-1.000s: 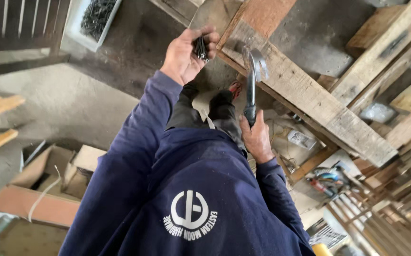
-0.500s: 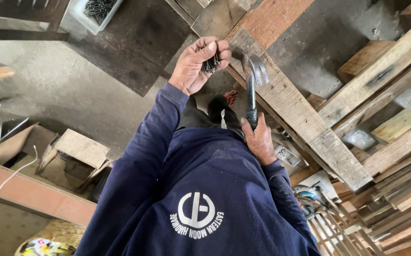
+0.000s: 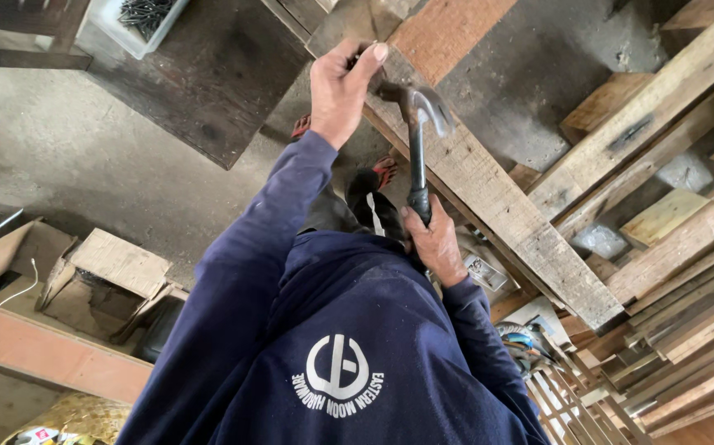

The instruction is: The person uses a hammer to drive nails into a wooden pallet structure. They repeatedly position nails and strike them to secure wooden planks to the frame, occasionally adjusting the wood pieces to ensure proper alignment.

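Step in hand, as I read it: setting a nail for driving. Your left hand [image 3: 339,91] is pinched shut on the nails [image 3: 362,56], thumb and fingers pressed down on the near long edge of the grey plank [image 3: 497,194]. Can't tell whether one nail is already stood up under the fingertips; too small and partly hidden.

Your right hand [image 3: 435,243] has a closed grip low on the handle of the claw hammer [image 3: 416,144]. Its head sits just beside the left hand, over the same plank edge, claw pointing toward the plank's far side.

The plank runs diagonally across a stack of other boards, with a reddish board [image 3: 447,29] butting it at the upper end. A white tray of spare nails [image 3: 130,21] sits well apart, on the dark panel at the upper left.

Judgement on the next move: it calls for a short, light tap, not a full swing. The head is very near your fingertips. Keep the nail upright and clear your fingers once it bites.
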